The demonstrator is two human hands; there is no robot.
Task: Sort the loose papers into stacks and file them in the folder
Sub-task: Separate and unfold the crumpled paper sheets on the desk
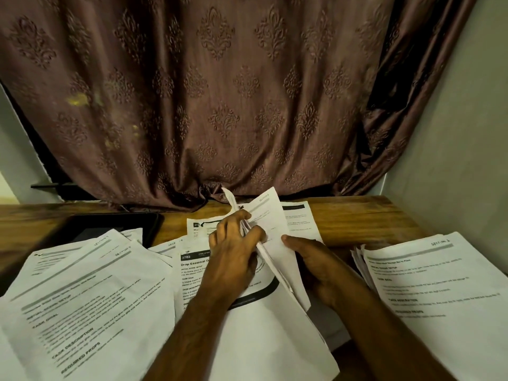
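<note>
Both hands met over the middle of the wooden counter [357,215], each holding part of a sheaf [270,229] of printed papers raised on edge. The left hand [233,259] curled its fingers round the sheaf's left side, its grip closed on the sheets, with fingertips hooked between the pages. The right hand [316,268] supported the sheaf from the right, thumb pressed flat on the outer page and its grip closed round the lower edge. A stack headed "Section 1" [428,281] lay at the counter's right edge. Overlapping sheets [82,292] covered the near left corner, and further pages [192,270], one numbered 3703, lay beneath the hands. A dark flat object [110,226], possibly the folder, lay toward the far left corner. A patterned curtain [220,92] hung behind the far edge.
</note>
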